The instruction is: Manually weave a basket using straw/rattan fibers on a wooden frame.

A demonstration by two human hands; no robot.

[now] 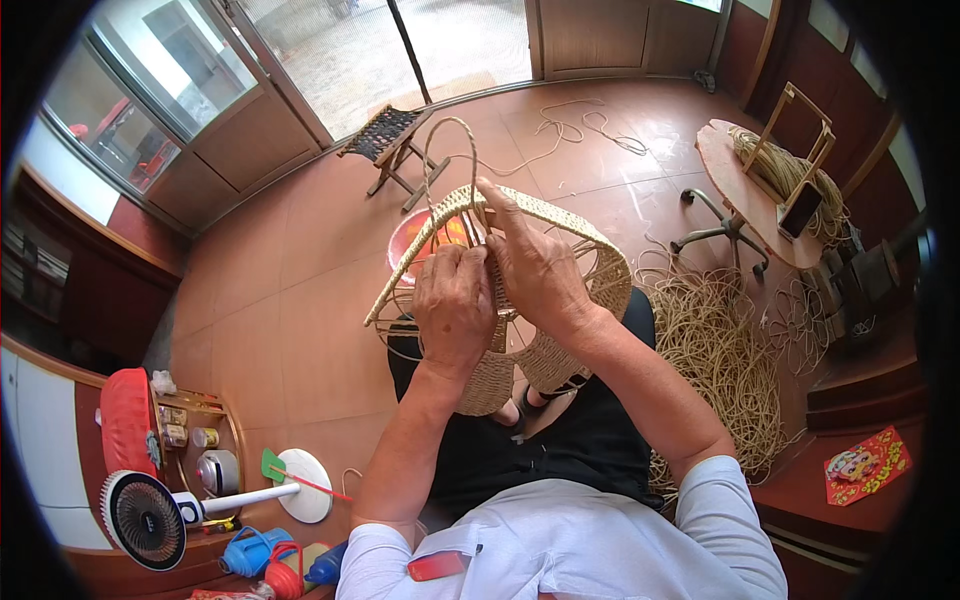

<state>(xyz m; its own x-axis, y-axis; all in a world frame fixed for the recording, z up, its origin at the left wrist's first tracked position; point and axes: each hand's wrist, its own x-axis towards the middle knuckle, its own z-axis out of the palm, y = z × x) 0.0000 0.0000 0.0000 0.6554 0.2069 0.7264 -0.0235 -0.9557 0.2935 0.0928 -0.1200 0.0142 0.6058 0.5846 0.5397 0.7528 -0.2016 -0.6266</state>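
A half-woven basket (575, 222) of pale straw-coloured cord on a thin frame rests over my lap, with a braided rim and open gaps in its side. My left hand (455, 305) is closed on the basket's inner edge, its fingers curled down. Beside it, my right hand (540, 265) grips the same part, the index finger reaching along the rim and the thumb tucked near the left fingers. A loop of cord (452, 120) stands up above the rim by my right fingertip. What exactly the fingertips pinch is hidden.
Loose cord (710, 360) lies heaped at my right. A round board (725, 165) on a wheeled base carries a cord coil and a phone. Beyond the basket are a red basin (405, 236) and a folding stool (390, 135). A fan (145, 520) stands lower left.
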